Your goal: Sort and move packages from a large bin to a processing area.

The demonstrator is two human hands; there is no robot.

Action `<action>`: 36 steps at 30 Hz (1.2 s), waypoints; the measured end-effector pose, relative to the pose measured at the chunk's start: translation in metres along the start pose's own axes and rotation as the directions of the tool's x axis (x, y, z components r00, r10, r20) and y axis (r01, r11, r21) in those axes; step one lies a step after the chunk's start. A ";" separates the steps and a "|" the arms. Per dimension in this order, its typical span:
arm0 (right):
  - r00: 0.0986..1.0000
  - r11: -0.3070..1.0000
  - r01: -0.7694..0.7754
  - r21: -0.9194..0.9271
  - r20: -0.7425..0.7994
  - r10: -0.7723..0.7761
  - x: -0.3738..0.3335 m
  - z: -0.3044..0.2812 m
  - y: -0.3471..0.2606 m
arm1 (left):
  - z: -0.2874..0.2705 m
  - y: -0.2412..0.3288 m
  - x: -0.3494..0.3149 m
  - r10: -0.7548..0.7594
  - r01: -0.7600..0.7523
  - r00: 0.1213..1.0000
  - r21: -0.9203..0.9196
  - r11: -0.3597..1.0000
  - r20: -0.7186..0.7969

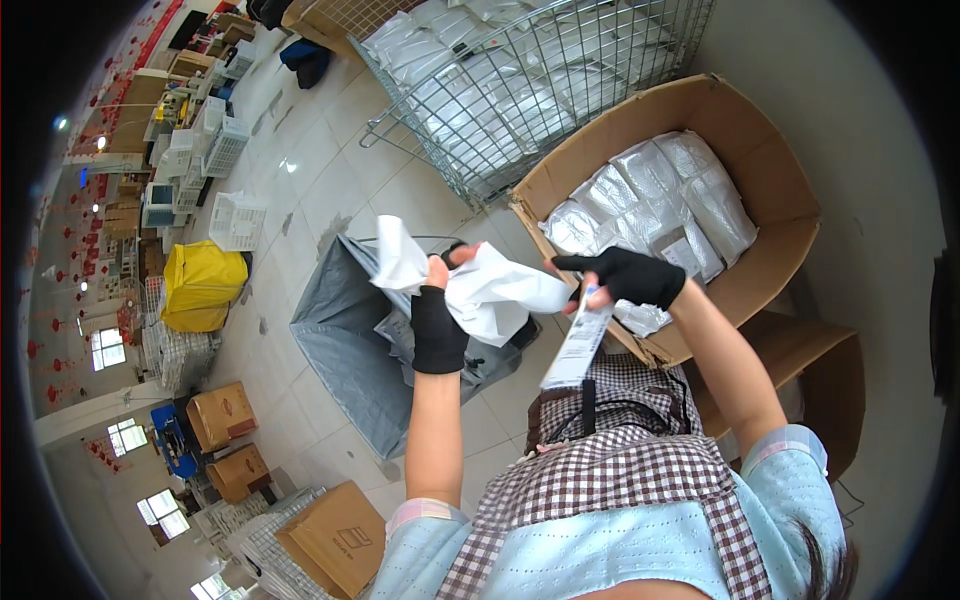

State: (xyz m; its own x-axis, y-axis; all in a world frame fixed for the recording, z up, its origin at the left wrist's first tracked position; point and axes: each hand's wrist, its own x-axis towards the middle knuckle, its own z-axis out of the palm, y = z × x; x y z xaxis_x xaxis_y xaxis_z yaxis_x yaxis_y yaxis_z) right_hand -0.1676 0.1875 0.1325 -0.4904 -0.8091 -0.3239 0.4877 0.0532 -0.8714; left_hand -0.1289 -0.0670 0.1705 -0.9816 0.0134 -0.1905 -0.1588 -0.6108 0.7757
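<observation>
Well, hands: two, both in black fingerless gloves (441,345); the left hand (436,302) is closed round a white sheet (490,300), while the right hand (630,275) pinches a label strip (578,347) between thumb and fingers
White sheet: one, crumpled, held up in front of the person above the grey bin (335,335); its long axis runs left to right, one end flaring up and left past the left hand, the other reaching the right fingertips; whether these also grip it, I cannot tell
Label strip: one, narrow and printed, hanging from the right hand; its long axis runs mostly toward the body, lower end leaning left
Carton with packs: one large open carton (745,125), holding roughly ten visible clear-wrapped packs (640,190); the overlap prevents an exact count
Second carton: one, open, brown (835,385), partly hidden below the first
Wire cage: one (480,150), piled with many similar packs, just beside the large carton
Brown boxes: three, at lower left, the nearest (335,540) the largest
Edges: the large carton's near rim passes beneath the right hand; the grey bin's open mouth lies beneath the left
Room: floor tiles (320,150) show between the wire cage and the yellow bag (200,285)
</observation>
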 end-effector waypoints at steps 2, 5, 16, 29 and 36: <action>0.983 0.988 0.134 0.074 0.114 -0.142 0.017 0.015 0.018 | 0.008 0.004 0.002 0.026 -0.024 0.998 -0.047 0.999 0.052; 0.909 0.985 0.077 -0.156 0.418 -0.005 0.046 0.051 0.016 | -0.016 0.010 0.018 0.191 -0.155 0.952 0.165 0.974 -0.238; 0.833 0.904 0.327 0.276 0.367 -0.414 0.026 0.043 -0.048 | -0.015 -0.019 -0.019 -0.367 0.068 0.814 0.554 0.830 0.450; 0.950 0.999 0.014 -0.043 0.314 0.000 0.037 0.040 0.050 | -0.014 -0.003 0.016 -0.051 0.045 0.997 -0.102 0.994 -0.054; 0.935 0.963 0.212 0.169 0.252 -0.250 0.024 0.036 -0.003 | -0.045 -0.006 0.009 -0.225 0.209 0.974 0.525 0.825 -0.034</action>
State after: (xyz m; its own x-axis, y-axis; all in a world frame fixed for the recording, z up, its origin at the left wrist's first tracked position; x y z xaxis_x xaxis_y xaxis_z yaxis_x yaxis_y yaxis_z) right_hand -0.1546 0.1462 0.1402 -0.3981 -0.9173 0.0079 0.4880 -0.2191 -0.8449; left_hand -0.1324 -0.0992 0.1372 -0.9164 0.1241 -0.3804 -0.3918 -0.0850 0.9161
